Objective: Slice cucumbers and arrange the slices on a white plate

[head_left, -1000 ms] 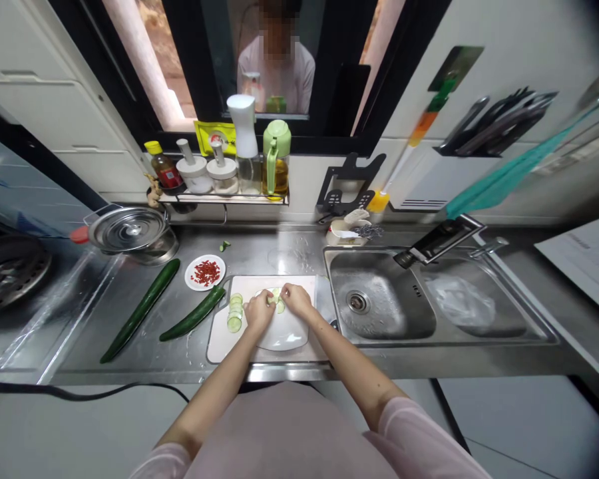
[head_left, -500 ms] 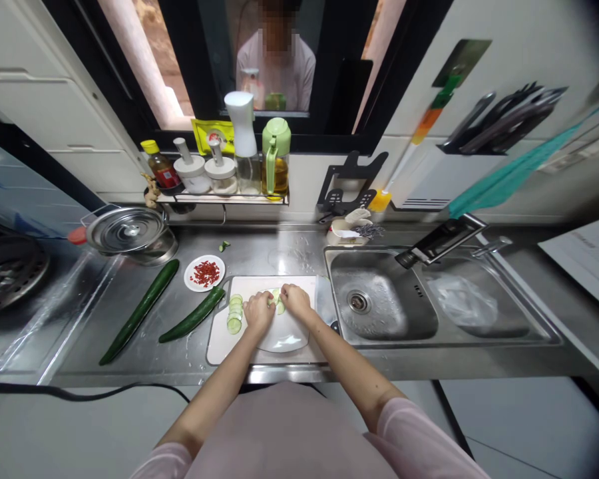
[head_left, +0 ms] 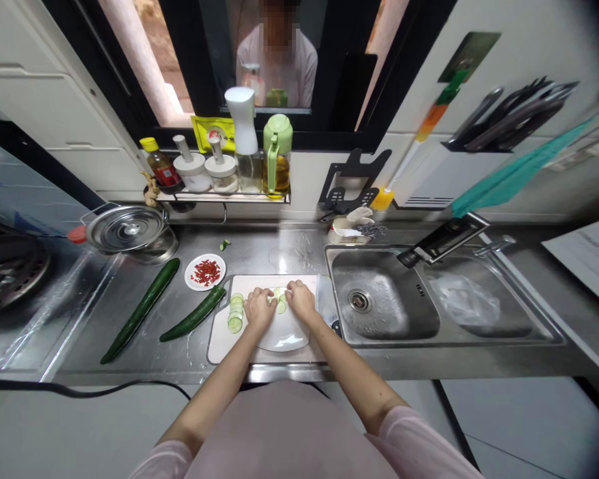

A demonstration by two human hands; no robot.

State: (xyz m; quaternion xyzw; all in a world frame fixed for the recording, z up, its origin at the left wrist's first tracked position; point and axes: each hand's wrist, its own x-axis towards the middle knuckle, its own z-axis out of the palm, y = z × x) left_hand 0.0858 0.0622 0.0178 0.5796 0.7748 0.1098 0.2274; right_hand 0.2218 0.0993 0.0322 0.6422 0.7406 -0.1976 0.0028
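"Cucumber slices (head_left: 282,307), where are they?"

"A few lie on the white plate (head_left: 282,336) in front of me, and a row (head_left: 235,323) rests on the board (head_left: 223,347), to its left."

"And your grip?"

"My left hand (head_left: 261,309) curls beside those few and my right hand (head_left: 302,302) bends over the plate's far right; I cannot tell whether either is pinching one."

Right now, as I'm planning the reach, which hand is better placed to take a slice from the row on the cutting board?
Left, I'd judge: the left hand is close beside the row of cucumber slices, while the right hand is farther off, with the left hand in between.
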